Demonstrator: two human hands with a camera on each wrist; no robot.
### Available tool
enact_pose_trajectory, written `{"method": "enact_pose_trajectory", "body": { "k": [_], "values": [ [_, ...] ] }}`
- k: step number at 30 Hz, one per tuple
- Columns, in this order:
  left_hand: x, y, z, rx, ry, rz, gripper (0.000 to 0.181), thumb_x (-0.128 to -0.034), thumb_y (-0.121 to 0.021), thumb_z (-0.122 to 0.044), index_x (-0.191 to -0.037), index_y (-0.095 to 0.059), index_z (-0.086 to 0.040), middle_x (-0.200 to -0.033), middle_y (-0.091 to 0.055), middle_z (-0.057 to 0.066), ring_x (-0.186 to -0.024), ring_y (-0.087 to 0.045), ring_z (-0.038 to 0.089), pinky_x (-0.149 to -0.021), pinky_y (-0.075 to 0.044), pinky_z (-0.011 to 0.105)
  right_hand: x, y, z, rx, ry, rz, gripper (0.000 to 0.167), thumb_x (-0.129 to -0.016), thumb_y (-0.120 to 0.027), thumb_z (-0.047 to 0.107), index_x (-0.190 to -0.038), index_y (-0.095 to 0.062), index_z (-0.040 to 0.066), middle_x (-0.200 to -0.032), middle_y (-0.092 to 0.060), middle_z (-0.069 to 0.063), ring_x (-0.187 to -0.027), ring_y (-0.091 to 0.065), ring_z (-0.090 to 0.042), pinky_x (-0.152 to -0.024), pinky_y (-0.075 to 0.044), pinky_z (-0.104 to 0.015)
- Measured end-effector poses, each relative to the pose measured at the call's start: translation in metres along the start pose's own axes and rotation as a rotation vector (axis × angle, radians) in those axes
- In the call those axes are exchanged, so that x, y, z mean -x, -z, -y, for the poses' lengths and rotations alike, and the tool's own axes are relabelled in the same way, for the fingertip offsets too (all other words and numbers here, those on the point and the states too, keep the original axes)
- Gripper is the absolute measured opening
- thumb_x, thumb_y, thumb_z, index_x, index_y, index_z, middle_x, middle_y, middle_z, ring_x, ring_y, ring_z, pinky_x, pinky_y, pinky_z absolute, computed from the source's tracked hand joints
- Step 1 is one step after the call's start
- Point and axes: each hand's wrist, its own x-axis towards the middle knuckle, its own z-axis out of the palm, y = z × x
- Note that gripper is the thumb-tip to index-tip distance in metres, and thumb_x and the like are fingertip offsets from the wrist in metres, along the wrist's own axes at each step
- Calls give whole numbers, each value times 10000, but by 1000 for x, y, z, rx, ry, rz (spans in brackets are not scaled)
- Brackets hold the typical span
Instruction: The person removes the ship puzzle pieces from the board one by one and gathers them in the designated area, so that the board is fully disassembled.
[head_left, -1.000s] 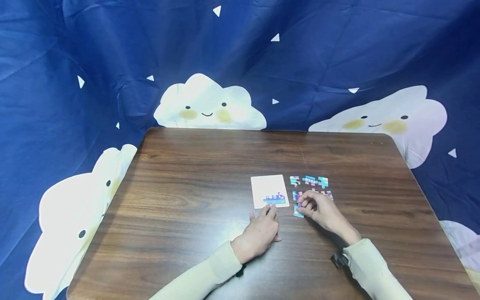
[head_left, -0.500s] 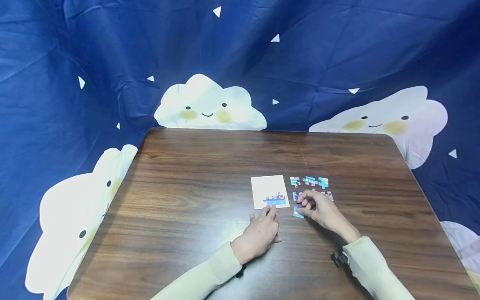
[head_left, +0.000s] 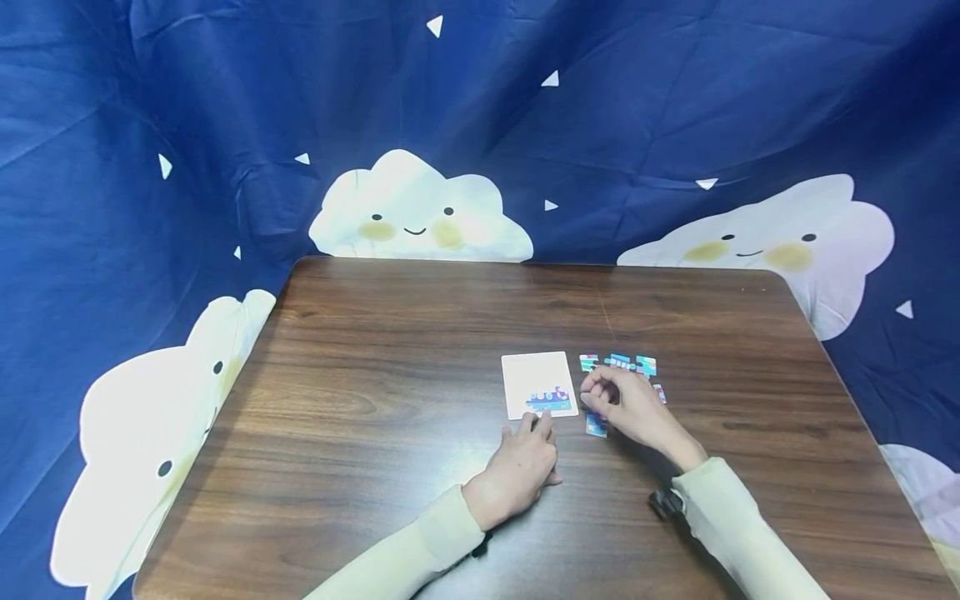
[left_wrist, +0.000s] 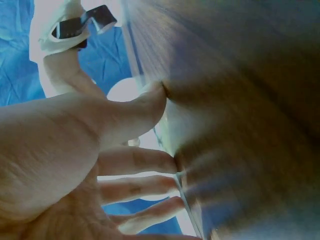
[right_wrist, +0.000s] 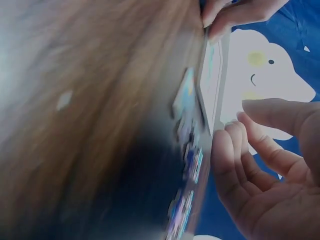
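A white square puzzle board [head_left: 534, 367] lies flat on the table, with blue and purple printed puzzle pieces [head_left: 550, 400] along its front right part. My left hand [head_left: 519, 467] rests its fingertips at the board's front edge, fingers fairly straight; the left wrist view shows its thumb [left_wrist: 142, 107] on the wood. Over the loose pieces hovers my right hand [head_left: 630, 406], fingers loosely bent, thumb and index tips close together. No piece shows between them in the right wrist view. Below its fingers lies a blue puzzle piece [head_left: 596, 426]; several others are partly hidden behind the hand.
At the back of the group are a striped piece [head_left: 588, 362], a blue piece [head_left: 618, 361] and a light-blue piece [head_left: 647, 365]. Another piece [head_left: 660, 392] peeks out right of the hand. A blue cloud-print curtain [head_left: 480, 100] hangs behind the brown table [head_left: 375, 333].
My right hand has left the front blue piece and shifted up and slightly left, now covering more of the middle pieces. The left hand stays at the board's edge.
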Motion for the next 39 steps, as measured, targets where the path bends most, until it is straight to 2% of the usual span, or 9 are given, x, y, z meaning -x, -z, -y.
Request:
{"method": "enact_pose_trajectory", "body": {
  "k": [7,15,20,27,34,39],
  "values": [
    [-1,1,-5,-59,2,-24,387,-918,-750,-488,-1065,-813,-136,-1355,-628,116,-1258,-622,284,-844,-652,451,-16,-2,7,-70,-30,60,98,-1001,-677,139,-1085,-709,97,-904,-672,-12,-813,-606,-141,-720,-510,-206],
    [-2,-1,-2,-94,-6,-10,454,-914,-725,-557,-1102,-794,-150,-1308,-627,82,-1133,-626,239,-790,-636,389,-28,-7,19,-83,-8,88,100,-986,-688,111,-1071,-717,68,-918,-698,-32,-822,-619,-128,-724,-497,-205],
    [-2,-2,-1,-73,-15,-2,453,-920,-716,-553,-1100,-792,-144,-1307,-622,84,-1165,-617,255,-831,-643,433,-29,-12,21,-81,-9,120,126,-990,-654,69,-1096,-718,44,-940,-700,-52,-841,-618,-139,-723,-492,-206],
    [-2,-3,0,-61,-15,18,456,-932,-705,-542,-1128,-788,-139,-1371,-606,98,-1210,-598,274,-882,-643,467,-34,-16,21,-57,-8,135,176,-988,-619,43,-1112,-741,65,-964,-717,-39,-860,-625,-136,-738,-477,-227],
    [-1,-4,1,-66,-22,-1,481,-931,-703,-546,-1145,-784,-123,-1378,-609,116,-1179,-601,275,-867,-640,456,-36,-21,19,-55,11,169,187,-987,-609,16,-1119,-741,31,-975,-735,-77,-893,-669,-145,-792,-535,-235],
    [-1,-5,1,-64,-25,-5,461,-927,-705,-544,-1111,-795,-131,-1384,-611,127,-1178,-602,282,-871,-636,469,-35,-23,19,-49,35,180,196,-982,-615,13,-1129,-745,28,-967,-725,-67,-858,-644,-125,-757,-524,-226]
  ]
}}
